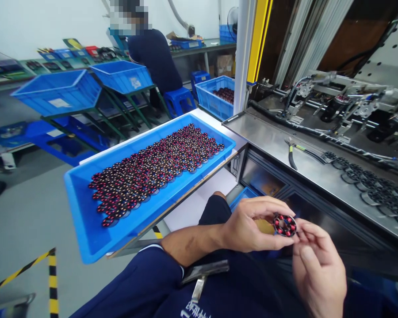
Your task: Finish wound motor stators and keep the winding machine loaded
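A small round motor stator (285,225) with red coil windings and a dark ring sits between the thumb and fingers of my left hand (247,225), its face turned up toward me. My right hand (319,263) is close against the stator's right edge, fingers curled in and fingertips touching the rim. Whether something thin is pinched there is too small to tell. Left of my hands, a long blue tray (78,223) holds many similar stators (152,170) packed in rows.
On the metal bench (252,134) at right lie green-handled cutters (307,152) and a row of dark rings (368,183). Machine fixtures (345,99) stand behind. A person (155,57) sits on a blue stool (180,99) beyond the tray, near blue bins (58,90).
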Tool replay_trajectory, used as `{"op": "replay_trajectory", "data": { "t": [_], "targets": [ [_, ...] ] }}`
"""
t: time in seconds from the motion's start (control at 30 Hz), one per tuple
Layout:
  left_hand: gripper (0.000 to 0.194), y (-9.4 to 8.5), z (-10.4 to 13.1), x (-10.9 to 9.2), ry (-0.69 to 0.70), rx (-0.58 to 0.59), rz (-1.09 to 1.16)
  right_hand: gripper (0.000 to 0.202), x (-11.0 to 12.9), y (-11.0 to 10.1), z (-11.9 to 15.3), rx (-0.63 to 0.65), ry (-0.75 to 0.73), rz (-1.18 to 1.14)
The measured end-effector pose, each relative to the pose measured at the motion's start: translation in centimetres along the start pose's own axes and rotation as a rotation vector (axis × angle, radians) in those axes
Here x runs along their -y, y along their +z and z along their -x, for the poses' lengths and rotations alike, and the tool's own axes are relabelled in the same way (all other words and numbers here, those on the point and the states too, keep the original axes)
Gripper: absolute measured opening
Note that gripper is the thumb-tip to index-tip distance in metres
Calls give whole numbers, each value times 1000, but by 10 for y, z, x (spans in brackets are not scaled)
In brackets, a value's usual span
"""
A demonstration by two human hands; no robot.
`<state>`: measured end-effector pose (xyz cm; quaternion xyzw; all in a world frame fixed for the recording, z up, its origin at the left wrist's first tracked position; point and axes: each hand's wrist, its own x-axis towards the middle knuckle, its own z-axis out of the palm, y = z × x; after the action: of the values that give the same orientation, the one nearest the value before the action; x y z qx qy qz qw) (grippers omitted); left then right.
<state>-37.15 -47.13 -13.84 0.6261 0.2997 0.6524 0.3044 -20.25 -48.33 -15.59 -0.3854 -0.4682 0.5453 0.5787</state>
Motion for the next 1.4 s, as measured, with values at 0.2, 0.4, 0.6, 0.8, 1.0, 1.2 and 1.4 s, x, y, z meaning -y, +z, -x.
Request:
{"op": "replay_trajectory", "data": {
  "t": [0.2, 0.4, 0.6, 0.8, 1.0, 1.2, 1.4],
  "targets": [
    [44, -1, -1, -5, -47, 49, 40, 10, 6, -6, 3, 36, -130, 174],
    [44, -2, 0, -6, 32, 64, -47, 6, 11, -9, 5, 37, -94, 221],
    [42, -3, 0, -6, 61, 102, -75, 7, 16, -13, 1, 62, -189, 252],
    [41, -2, -4, -5, 124, 94, -77, 9, 20, -12, 3, 80, -313, 353],
    [36, -4, -6, -3, 17, 124, -36, 18, 18, -19, -4, 138, -471, 411],
    [35, -7, -7, -5, 69, 115, -22, 25, 26, -8, -11, 240, -581, 490],
    [36, -5, -6, -7, 92, 45, -27, 28, 31, 12, 2, 173, -679, 481]
  ]
}}
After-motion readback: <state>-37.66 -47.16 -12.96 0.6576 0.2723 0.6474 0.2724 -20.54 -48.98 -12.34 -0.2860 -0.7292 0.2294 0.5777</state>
